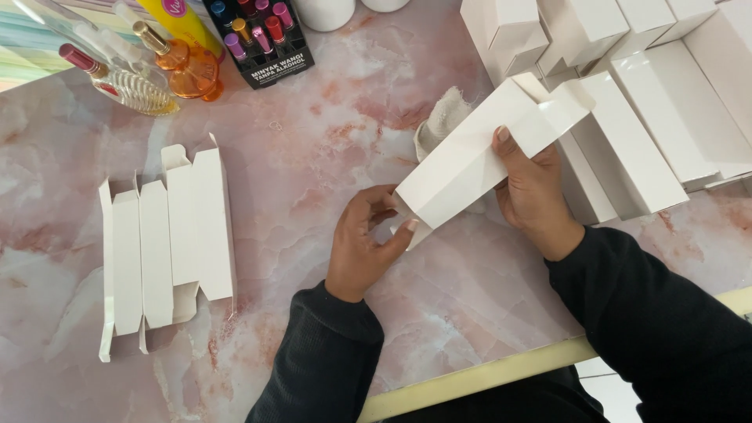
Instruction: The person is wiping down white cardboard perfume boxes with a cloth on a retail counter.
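Both hands hold one long white carton box (470,160) tilted above a pink marble tabletop (313,172). My right hand (533,192) grips its upper part, thumb pressed on the side panel, with the top flap open beyond it. My left hand (364,243) pinches the lower end, fingers on the bottom flap. A stack of flat unfolded white cartons (168,239) lies to the left on the table.
Several assembled white boxes (642,117) are piled at the right and back right. A crumpled white cloth (442,117) lies behind the held box. Perfume bottles (168,66) and a black tray of small coloured vials (258,35) stand at the back left. The table's pale front edge (486,372) runs below.
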